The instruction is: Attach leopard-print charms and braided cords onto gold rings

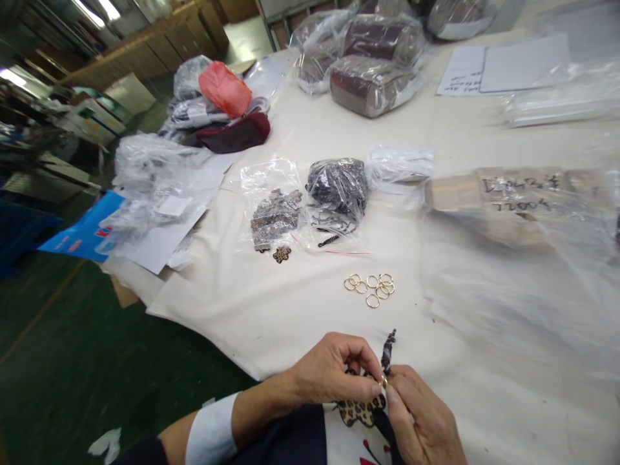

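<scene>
Both hands meet at the table's near edge. My left hand (pixel 339 371) pinches a small gold ring (pixel 384 381) between thumb and finger. From the right, my right hand (pixel 421 413) closes on the same ring. A dark patterned strip (pixel 388 352) sticks up just above the ring. Beneath my left fingers hangs a leopard-print piece (pixel 361 408), partly covered by them. Farther up the table lie several loose gold rings (pixel 372 282). Beyond them are a single leopard-print piece (pixel 281 254), a clear bag of similar pieces (pixel 276 218) and a bag of dark patterned strips (pixel 338 190).
Plastic-wrapped brown bags (pixel 372 87) stand at the back of the white table (pixel 271 310). Wrapped cardboard-coloured bundles (pixel 504 197) lie at the right, papers (pixel 526 63) behind them. Plastic wrapping (pixel 155 168), a maroon pouch (pixel 235 134) and a blue bag (pixel 87 226) sit along the left edge.
</scene>
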### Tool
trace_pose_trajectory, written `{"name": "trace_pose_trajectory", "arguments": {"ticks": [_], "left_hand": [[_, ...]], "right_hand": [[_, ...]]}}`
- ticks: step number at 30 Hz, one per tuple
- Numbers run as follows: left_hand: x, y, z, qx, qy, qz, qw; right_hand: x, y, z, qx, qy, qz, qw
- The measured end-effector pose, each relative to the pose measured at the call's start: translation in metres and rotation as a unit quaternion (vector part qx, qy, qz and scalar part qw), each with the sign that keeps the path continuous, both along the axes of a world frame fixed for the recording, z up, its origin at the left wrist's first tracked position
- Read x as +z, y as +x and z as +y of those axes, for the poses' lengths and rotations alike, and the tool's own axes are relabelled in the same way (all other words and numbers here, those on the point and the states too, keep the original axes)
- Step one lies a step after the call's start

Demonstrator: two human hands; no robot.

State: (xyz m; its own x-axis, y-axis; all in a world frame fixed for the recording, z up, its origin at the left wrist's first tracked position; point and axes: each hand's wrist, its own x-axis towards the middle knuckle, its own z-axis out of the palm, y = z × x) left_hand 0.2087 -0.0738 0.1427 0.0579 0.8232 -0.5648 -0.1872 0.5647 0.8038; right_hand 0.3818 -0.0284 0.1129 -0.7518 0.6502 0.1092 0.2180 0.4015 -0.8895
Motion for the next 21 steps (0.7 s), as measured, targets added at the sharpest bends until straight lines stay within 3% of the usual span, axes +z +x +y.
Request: {"name": "trace_pose_trajectory", "arguments": {"ticks": [6,14,17,21], "left_hand": [[0.001,-0.002,0.003,-0.013,0.041,0.051,0.998],[0.001,-0.003,0.006,-0.029,0.061,0.109,0.992],[0.004,-0.002,0.008,-0.034,0.059,0.126,0.99],[0.008,0.0,0.009,-0.045,0.092,0.098,0.99]], "right_hand": [[-0.002,-0.002,0.002,0.015,0.002,0.001,1.0],[0.003,0.0,0.003,0.02,-0.088,-0.004,0.996],[0.003,0.0,0.004,0.032,-0.167,-0.005,0.985],[-0.005,0.022,0.003,0.015,-0.338,0.03,0.941]]}}
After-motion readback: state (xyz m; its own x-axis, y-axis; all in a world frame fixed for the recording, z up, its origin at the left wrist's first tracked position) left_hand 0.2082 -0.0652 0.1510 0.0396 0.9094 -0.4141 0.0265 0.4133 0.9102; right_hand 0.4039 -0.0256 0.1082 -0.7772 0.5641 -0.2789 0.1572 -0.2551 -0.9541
